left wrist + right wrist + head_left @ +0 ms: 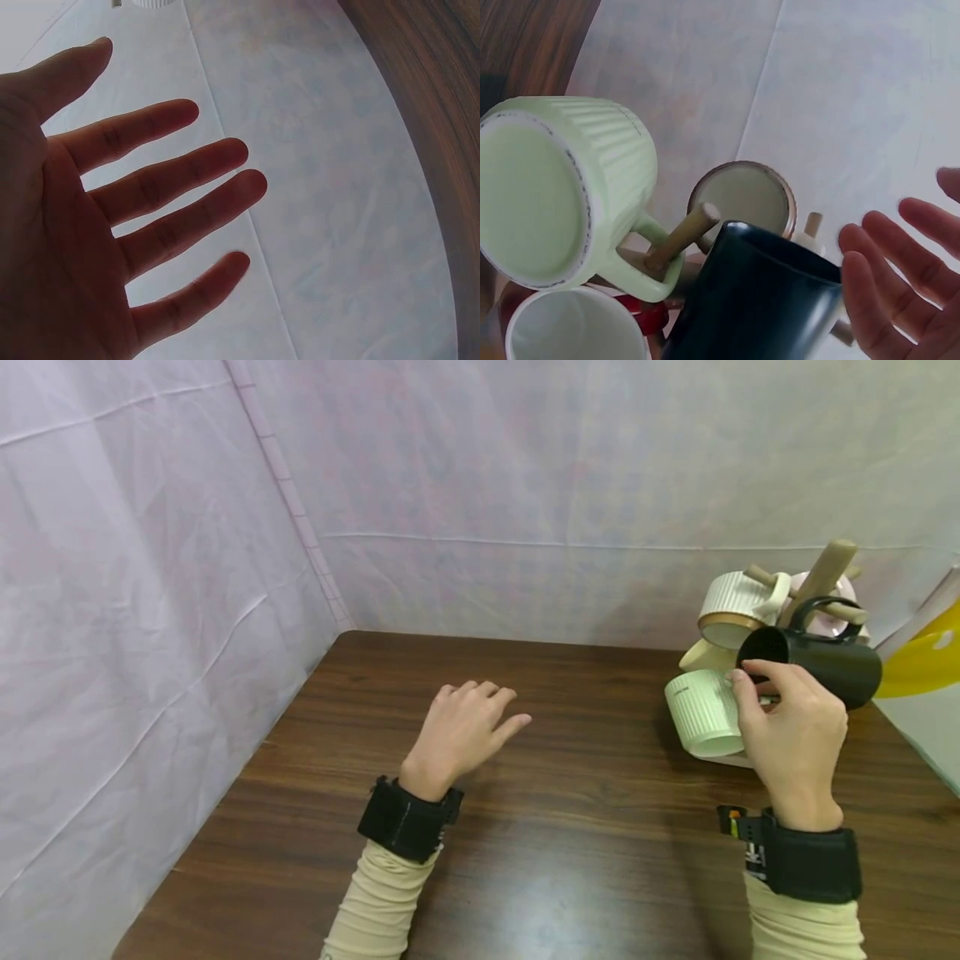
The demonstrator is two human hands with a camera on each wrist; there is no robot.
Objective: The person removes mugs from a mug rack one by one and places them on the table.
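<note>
My left hand [461,731] hovers over the wooden table with its fingers spread and nothing in it; the left wrist view shows the bare palm too. On the right, a light green ribbed mug [701,714] hangs tilted by its handle on a peg [682,236] of a wooden mug tree [828,564]. A black mug [832,664] hangs on another peg beside it. In front of these mugs is my right hand [795,727], fingers loosely bent. The right wrist view has its fingertips [851,236] right by the black mug's rim, holding nothing.
A white ribbed mug [731,597] with a brown rim hangs higher on the tree, a pale pink mug [847,589] behind. Lower down are a cream mug [705,656] and a red handle [649,319]. A yellow object [926,652] stands at far right. White cloth [525,485] encloses the table.
</note>
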